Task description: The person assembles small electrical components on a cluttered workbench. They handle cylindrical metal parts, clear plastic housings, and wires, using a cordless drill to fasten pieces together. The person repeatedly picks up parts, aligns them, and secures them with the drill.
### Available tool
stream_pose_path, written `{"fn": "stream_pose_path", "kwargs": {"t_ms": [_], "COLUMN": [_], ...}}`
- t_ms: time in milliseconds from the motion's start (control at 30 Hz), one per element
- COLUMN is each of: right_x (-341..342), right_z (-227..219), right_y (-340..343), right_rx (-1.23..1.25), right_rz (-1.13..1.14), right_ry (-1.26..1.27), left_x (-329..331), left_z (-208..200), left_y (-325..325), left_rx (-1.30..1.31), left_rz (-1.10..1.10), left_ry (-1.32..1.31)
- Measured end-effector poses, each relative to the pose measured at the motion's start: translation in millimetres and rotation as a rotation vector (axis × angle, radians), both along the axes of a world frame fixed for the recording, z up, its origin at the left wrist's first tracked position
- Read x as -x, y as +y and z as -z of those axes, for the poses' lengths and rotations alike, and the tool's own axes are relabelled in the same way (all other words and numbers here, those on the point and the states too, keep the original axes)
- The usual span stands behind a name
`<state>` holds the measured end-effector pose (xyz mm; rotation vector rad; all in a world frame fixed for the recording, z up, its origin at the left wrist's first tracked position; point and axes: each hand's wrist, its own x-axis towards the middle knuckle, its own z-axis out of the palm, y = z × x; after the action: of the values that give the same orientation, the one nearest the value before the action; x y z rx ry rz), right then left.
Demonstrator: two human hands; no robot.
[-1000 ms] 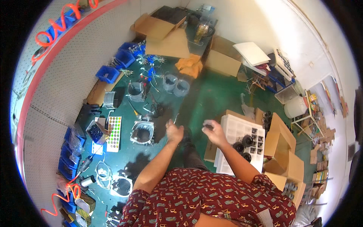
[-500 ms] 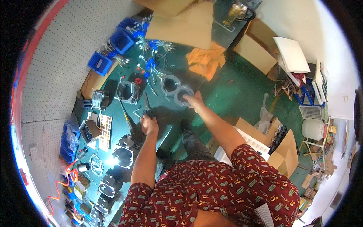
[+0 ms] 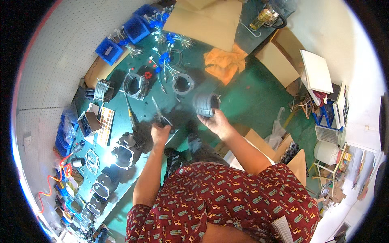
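My left hand (image 3: 161, 133) is closed around a slim, pointed tool (image 3: 157, 107) with a dark handle end, held above the near edge of the bench. Its exact kind is not clear. In my right hand (image 3: 215, 121) is a short grey cylindrical housing (image 3: 204, 104), hollow, with a banded outer wall. My fingers grip its lower rim and it is tilted so its side shows. A flat grey ring (image 3: 183, 84) lies on the bench just left of it. Farther left stands a round metal housing (image 3: 135, 86) with a dark inside.
Blue bins (image 3: 109, 51) and bundles of wires with blue connectors (image 3: 164, 58) line the back. An orange cloth (image 3: 225, 63) lies beside a cardboard sheet (image 3: 202, 22). A yellow-handled screwdriver (image 3: 130, 113) and black housings with gaskets (image 3: 122, 156) are on the left. Cartons (image 3: 277, 60) stand right.
The grey housing in my right hand has turned from facing up to showing its side, and moved slightly right. My left hand, with the tool, has shifted only slightly.
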<state>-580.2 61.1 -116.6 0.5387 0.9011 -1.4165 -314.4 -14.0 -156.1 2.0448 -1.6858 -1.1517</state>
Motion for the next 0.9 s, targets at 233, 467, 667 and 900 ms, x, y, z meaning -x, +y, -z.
{"fn": "stream_pose_path", "kwargs": {"t_ms": [233,467,667,900], "right_x": [-40.2,-100.8,-147.4,-187.5], "right_z": [-61.7,-111.4,-132.5,-149.7], "right_y": [-9.2,-3.3,9.1,24.1], "right_rx": [0.213,0.306,0.409,0.532], "right_rz": [0.108,0.178,0.123,0.015], "right_ry": [-0.088,-0.055,-0.161,-0.087], "left_x": [5.1,-33.8,-68.9,-91.2], "left_z": [-111.4,-150.9,-166.5,-174.0], "left_y": [44.4,78.5,100.7,113.8], "left_rx": [0.155,0.374,0.423,0.413], "left_rz": [0.296,0.625,0.515,0.466], "left_ry": [0.202,0.050,0.090,0.240]}}
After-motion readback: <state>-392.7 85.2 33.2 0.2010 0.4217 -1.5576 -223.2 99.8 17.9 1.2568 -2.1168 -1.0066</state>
